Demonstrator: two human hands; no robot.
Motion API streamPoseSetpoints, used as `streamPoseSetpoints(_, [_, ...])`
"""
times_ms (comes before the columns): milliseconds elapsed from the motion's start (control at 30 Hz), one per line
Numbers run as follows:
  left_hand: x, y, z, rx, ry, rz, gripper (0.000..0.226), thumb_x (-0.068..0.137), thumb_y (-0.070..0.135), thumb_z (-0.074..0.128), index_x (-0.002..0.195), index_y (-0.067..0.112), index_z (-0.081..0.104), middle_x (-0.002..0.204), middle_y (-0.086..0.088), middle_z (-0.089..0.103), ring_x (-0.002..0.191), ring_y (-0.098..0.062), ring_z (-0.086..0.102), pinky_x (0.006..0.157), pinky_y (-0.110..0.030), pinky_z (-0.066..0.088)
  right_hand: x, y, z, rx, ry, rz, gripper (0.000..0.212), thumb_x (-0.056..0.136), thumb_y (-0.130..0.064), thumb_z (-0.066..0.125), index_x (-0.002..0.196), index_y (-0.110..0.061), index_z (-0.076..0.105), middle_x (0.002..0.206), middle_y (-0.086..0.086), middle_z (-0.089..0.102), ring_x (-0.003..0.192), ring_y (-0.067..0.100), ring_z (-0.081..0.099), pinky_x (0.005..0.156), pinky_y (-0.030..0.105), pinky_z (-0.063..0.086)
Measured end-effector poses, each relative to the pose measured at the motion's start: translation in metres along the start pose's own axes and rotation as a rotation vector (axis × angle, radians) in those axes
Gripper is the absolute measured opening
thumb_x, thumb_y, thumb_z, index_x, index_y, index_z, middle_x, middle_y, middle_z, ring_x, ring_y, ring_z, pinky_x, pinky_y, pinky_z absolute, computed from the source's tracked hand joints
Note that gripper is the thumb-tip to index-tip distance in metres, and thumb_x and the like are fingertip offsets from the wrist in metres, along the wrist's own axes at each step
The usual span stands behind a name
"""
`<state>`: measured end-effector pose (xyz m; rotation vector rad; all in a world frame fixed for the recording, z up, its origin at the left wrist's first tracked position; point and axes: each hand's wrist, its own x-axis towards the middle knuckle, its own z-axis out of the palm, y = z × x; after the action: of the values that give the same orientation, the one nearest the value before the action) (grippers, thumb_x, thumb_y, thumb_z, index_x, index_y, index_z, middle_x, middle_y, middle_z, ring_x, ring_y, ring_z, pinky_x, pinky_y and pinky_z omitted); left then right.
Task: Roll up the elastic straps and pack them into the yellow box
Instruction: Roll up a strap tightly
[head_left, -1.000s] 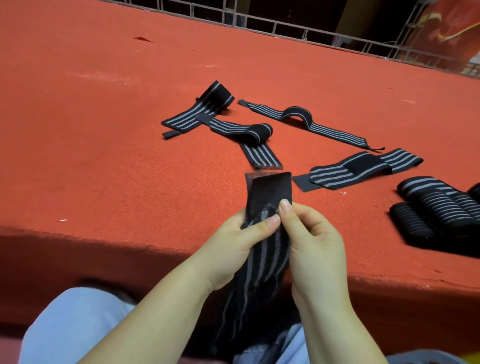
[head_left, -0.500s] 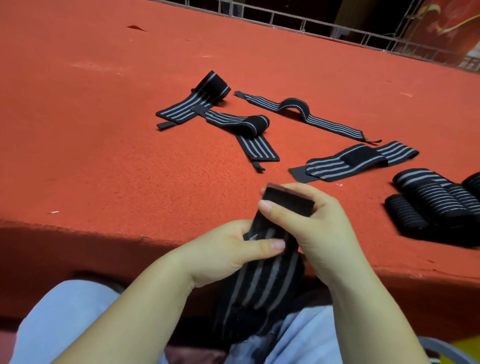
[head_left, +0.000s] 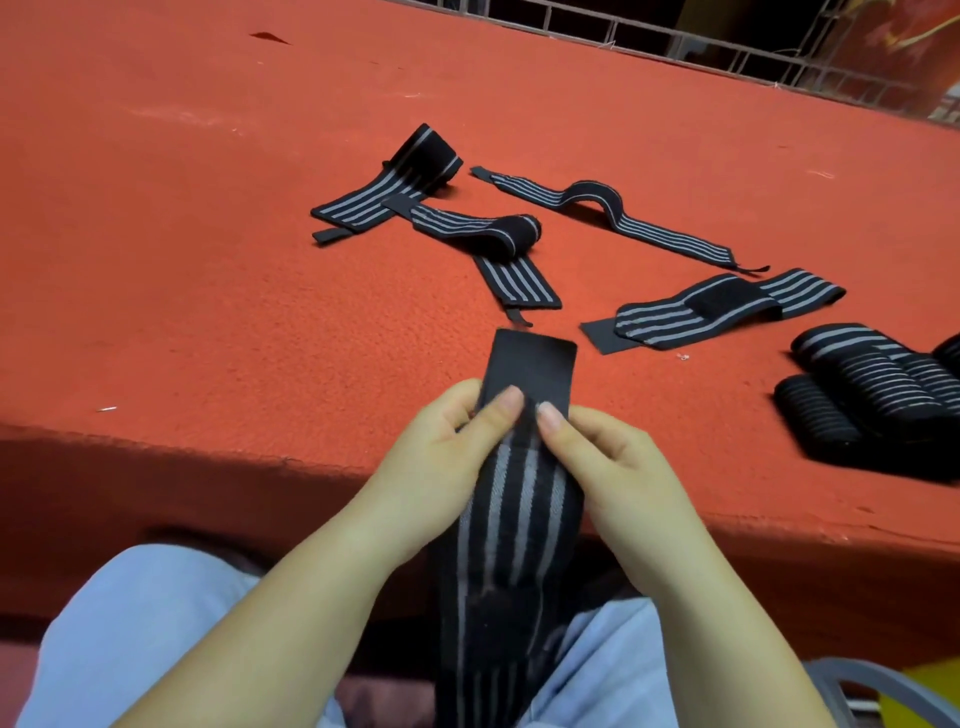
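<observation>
A black elastic strap with grey stripes (head_left: 511, 525) hangs from my hands down over my lap. My left hand (head_left: 441, 457) and my right hand (head_left: 608, 467) both pinch it near its plain black end (head_left: 532, 361), which stands up flat above my thumbs. Several more unrolled straps lie on the red surface: one at the far left (head_left: 395, 189), one partly rolled (head_left: 493, 239), a long one with a hump (head_left: 613, 213), and a folded one (head_left: 711, 314). Rolled straps (head_left: 872, 400) sit together at the right. A yellow corner (head_left: 935, 691) shows at the bottom right.
The red carpeted table (head_left: 208, 260) has its front edge just in front of my hands. A metal railing (head_left: 727, 57) runs along the far side. My knees in light blue trousers (head_left: 130, 639) are below the edge.
Half a second ago my right hand covered the folded-over black end. Now the end stands flat and unfolded, and both thumbs pinch the strap below it.
</observation>
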<state>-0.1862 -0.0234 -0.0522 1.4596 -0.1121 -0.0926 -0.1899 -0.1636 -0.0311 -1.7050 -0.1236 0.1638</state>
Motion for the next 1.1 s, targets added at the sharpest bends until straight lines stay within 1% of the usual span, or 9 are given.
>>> streamPoseSetpoints(133, [0.002,-0.003,-0.001,0.0,0.082,0.015,0.044,0.09,0.04,0.055,0.087,-0.004,0.057,0.08,-0.022,0.062,0.072,-0.023,0.058,0.072,-0.041,0.046,-0.006,0.002,0.0,-0.066,-0.001,-0.058,0.024,0.09,-0.025,0.058,0.077,-0.009,0.07,0.066,0.002,0.067,0.062,0.008,0.057,0.056,0.02,0.046])
streamPoseSetpoints(233, [0.002,-0.002,-0.006,0.032,0.073,0.087,0.046,0.084,0.041,0.055,0.087,-0.005,0.061,0.085,-0.032,0.062,0.073,-0.027,0.059,0.073,-0.049,0.049,-0.008,-0.004,0.0,-0.005,-0.031,-0.097,0.015,0.083,-0.024,0.061,0.087,-0.015,0.072,0.077,0.007,0.073,0.069,0.008,0.064,0.063,0.021,0.052])
streamPoseSetpoints(333, [0.0,0.0,-0.011,0.117,-0.016,0.098,0.061,0.08,0.05,0.055,0.092,-0.009,0.058,0.085,-0.037,0.056,0.074,-0.03,0.055,0.075,-0.059,0.047,-0.006,-0.007,-0.001,0.03,0.04,-0.133,0.006,0.083,-0.014,0.065,0.082,-0.015,0.07,0.058,-0.005,0.063,0.052,0.002,0.053,0.053,0.015,0.044])
streamPoseSetpoints(500, [-0.002,0.0,-0.012,0.143,-0.047,0.154,0.021,0.086,0.033,0.054,0.087,0.015,0.064,0.08,-0.009,0.067,0.075,-0.016,0.064,0.071,-0.036,0.052,-0.004,-0.005,-0.005,-0.058,0.035,-0.155,0.018,0.083,-0.011,0.071,0.067,-0.005,0.063,0.053,-0.002,0.054,0.048,0.007,0.046,0.048,0.02,0.04])
streamPoseSetpoints(567, [-0.003,0.003,-0.01,0.208,-0.034,0.223,0.016,0.087,0.031,0.054,0.086,0.017,0.062,0.079,-0.009,0.066,0.073,-0.015,0.062,0.068,-0.034,0.052,-0.005,-0.006,-0.005,-0.055,0.023,-0.145,0.018,0.085,-0.01,0.068,0.069,-0.003,0.062,0.053,-0.002,0.053,0.046,0.006,0.047,0.047,0.018,0.041])
streamPoseSetpoints(700, [-0.004,0.008,-0.01,0.314,-0.037,0.299,0.023,0.084,0.039,0.053,0.081,0.017,0.057,0.073,-0.013,0.058,0.065,-0.014,0.054,0.06,-0.037,0.047,-0.006,-0.011,-0.004,-0.014,0.057,-0.154,0.013,0.086,-0.012,0.062,0.073,-0.012,0.063,0.045,-0.007,0.052,0.041,0.005,0.048,0.045,0.016,0.042])
streamPoseSetpoints(833, [-0.003,0.01,-0.006,0.259,-0.072,0.278,0.038,0.086,0.042,0.05,0.082,0.005,0.056,0.072,-0.019,0.057,0.063,-0.029,0.053,0.059,-0.041,0.046,-0.007,-0.009,-0.005,-0.065,0.085,-0.257,0.019,0.085,-0.009,0.064,0.07,-0.02,0.067,0.049,-0.004,0.053,0.044,0.005,0.047,0.046,0.015,0.039])
streamPoseSetpoints(1000, [-0.002,0.017,-0.006,0.338,0.016,0.373,0.048,0.089,0.042,0.047,0.065,0.0,0.048,0.055,-0.007,0.043,0.052,-0.009,0.04,0.05,-0.026,0.034,-0.008,-0.01,-0.006,-0.065,-0.006,-0.285,0.018,0.087,-0.021,0.061,0.07,-0.018,0.066,0.053,-0.01,0.057,0.049,0.0,0.048,0.051,0.012,0.04])
streamPoseSetpoints(1100, [-0.001,0.021,-0.004,0.282,0.19,0.453,0.042,0.091,0.031,0.046,0.063,0.0,0.046,0.053,0.004,0.041,0.051,-0.004,0.038,0.048,-0.018,0.033,-0.008,-0.009,-0.004,-0.023,-0.106,-0.229,0.018,0.083,-0.029,0.063,0.079,-0.013,0.067,0.068,-0.003,0.067,0.064,0.002,0.059,0.059,0.019,0.049])
